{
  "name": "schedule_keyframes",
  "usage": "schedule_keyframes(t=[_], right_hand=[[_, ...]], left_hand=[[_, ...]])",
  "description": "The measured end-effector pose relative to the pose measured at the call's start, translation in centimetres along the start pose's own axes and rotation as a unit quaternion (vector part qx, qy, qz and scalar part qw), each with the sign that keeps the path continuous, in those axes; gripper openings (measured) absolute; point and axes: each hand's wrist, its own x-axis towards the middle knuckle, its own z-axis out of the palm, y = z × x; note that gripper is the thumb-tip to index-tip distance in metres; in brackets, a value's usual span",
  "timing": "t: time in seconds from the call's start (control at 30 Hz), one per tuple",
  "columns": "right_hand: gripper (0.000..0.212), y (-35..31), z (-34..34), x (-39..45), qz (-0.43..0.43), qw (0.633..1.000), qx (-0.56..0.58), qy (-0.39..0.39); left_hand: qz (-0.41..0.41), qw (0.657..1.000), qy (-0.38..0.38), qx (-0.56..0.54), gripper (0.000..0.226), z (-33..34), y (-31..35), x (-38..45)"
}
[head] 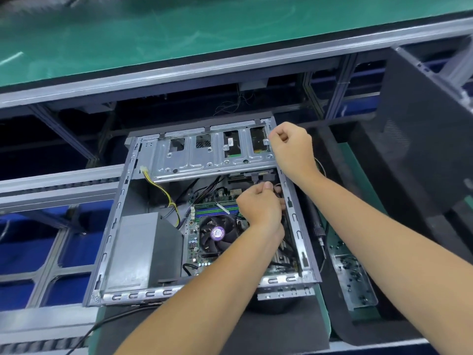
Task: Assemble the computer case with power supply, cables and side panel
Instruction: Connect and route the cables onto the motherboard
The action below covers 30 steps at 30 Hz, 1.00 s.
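The open computer case (115, 221) lies on its side before me. The grey power supply (135, 252) sits in its near left corner, and yellow and black cables (163, 193) run from it toward the far wall. My left hand (258, 206) reaches inside by the right wall and pinches a bundle of black cables (277, 192) above the motherboard (194, 242). My right hand (291, 147) is curled at the far right corner of the tilted metal drive cage (199, 155). The dark side panel (422, 124) leans upright at the right.
An electric screwdriver (317, 226) lies just right of the case, next to a metal tray with several screws (353, 283). The CPU fan (217, 234) is under my left forearm. A green conveyor belt (179, 29) runs across the back. A black cord (107, 324) trails at the front left.
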Motion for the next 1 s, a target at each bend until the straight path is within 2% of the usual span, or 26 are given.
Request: schedule_keyframes(t=[0.3,0.67,0.77,1.0], right_hand=[[0.017,1.2,1.1,0.1,-0.034,0.999,-0.023,-0.022],[0.017,1.4,1.1,0.0,-0.065,0.997,-0.045,-0.021],[0.017,1.3,1.2,0.0,-0.071,0.996,-0.059,-0.019],[0.019,1.3,1.1,0.0,-0.07,0.996,-0.059,-0.013]], left_hand=[[-0.025,0.997,0.056,-0.047,0.021,0.6,0.1,-0.3],[-0.054,0.99,0.026,-0.13,0.02,0.7,0.3,-0.8],[-0.029,0.993,-0.002,-0.111,0.01,0.7,0.1,-0.8],[0.061,0.996,-0.045,0.044,0.015,0.5,-0.2,-0.6]])
